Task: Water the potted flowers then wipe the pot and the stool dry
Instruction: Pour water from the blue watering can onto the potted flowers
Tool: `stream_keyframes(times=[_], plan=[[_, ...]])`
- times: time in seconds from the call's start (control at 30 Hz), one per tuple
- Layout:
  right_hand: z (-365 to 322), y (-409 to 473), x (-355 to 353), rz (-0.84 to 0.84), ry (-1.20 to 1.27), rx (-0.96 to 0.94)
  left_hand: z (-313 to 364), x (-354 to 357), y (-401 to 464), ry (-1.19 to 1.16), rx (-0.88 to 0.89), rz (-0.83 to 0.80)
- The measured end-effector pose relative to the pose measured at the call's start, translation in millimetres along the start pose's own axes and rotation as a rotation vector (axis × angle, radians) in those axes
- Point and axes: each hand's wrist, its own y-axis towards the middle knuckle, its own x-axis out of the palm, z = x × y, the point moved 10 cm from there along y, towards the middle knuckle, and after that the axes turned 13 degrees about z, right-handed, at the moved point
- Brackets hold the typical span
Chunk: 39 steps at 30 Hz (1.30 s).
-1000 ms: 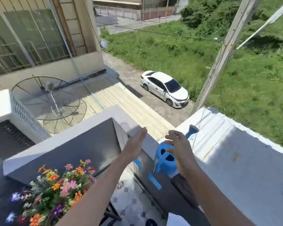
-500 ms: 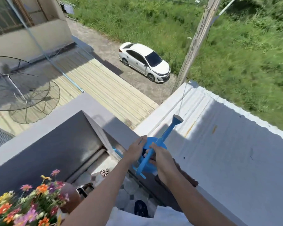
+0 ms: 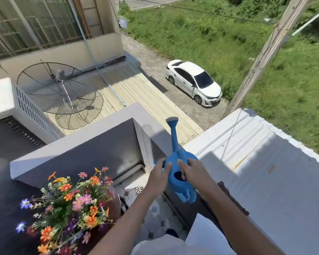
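A small blue watering can (image 3: 180,168) is held in the air over the balcony corner, its long spout pointing up and away. My left hand (image 3: 157,175) grips its left side. My right hand (image 3: 191,172) holds its top and right side by the filling hole. The potted flowers (image 3: 72,205), orange, pink and purple, stand at the lower left, apart from the can. A brown pot rim (image 3: 114,203) shows behind the blooms. The stool is hidden.
A grey parapet wall (image 3: 77,150) wraps the balcony corner. Patterned floor tiles with a round drain (image 3: 138,189) lie below my arms. A grey ledge (image 3: 265,181) runs to the right, with a dark cloth (image 3: 234,199) on its inner edge. Far below are a roof, a dish and a car.
My hands closed on the can and lifted it off the ledge toward the left; its spout swung from pointing right to pointing up and away. The view tilted back up.
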Motion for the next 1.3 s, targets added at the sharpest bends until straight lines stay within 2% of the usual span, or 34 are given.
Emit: stream_keyframes(times=[0.37, 0.53, 0.77, 1.07, 1.3], plan=[[-91, -143, 74, -0.231, -0.332, -0.446, -22, -150, -128, -0.096, 0.101, 0.282], [-110, -203, 111, -0.313, -0.47, -0.576, -44, -191, -187, -0.129, 0.07, 0.399], [-114, -253, 153, -0.375, -0.617, -0.658, -72, -229, -243, -0.129, -0.023, 0.559], [-119, -277, 182, -0.403, -0.849, -0.755, -91, -236, -269, -0.169, -0.172, 0.545], [-118, -281, 190, -0.439, -0.926, -0.729, -94, -234, -276, -0.183, -0.25, 0.537]])
